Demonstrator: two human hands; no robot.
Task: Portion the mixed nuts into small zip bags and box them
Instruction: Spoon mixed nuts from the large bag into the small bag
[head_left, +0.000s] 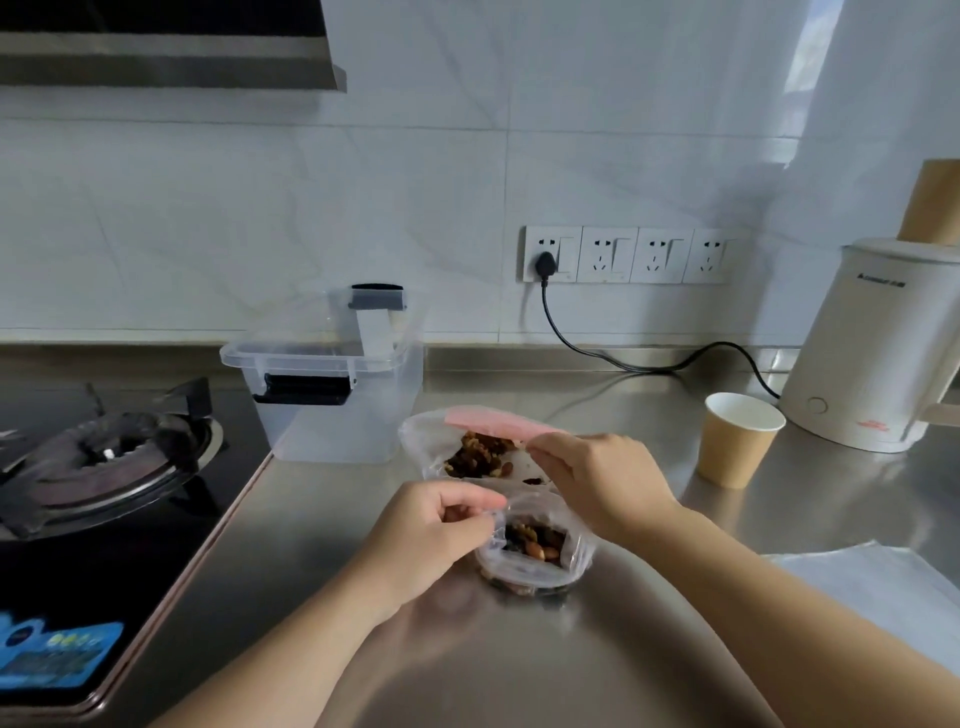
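Small zip bag (530, 545) is sitting on the counter (519, 665) dead centre, mouth opening toward 12 o'clock, part-filled with mixed nuts (537, 538). Big supply bag (431, 441) with the pink strip is lying directly behind it at 12, touching or nearly touching, its mouth facing back toward 6. So the two openings are facing each other along one 12–6 line; that line is what the next transfer is hanging on.

Left hand (431, 525) is pinching the small bag's lip at its 9 o'clock edge, fingers curled, possibly also holding a few nuts, can't tell. Right hand (597, 483) is reaching over from 3, fingertips gripping the supply bag's rim at its 3 o'clock corner, near the pink strip. Right hand is the nearer one to the supply; left is the nearer one to the small bag.

Clear lidded box (332, 384) is sitting at 11, beyond the supply bag, lid looking in place with latches not clamped down. My read: portioning is underway and boxing isn't started. Next scoop or tip is travelling 12 to 6, short hop. Risk: the small bag's mouth is floppy and could be collapsing if the left pinch slackens.

Paper cup (737, 441) and kettle (878, 353) are off at 2, well apart.
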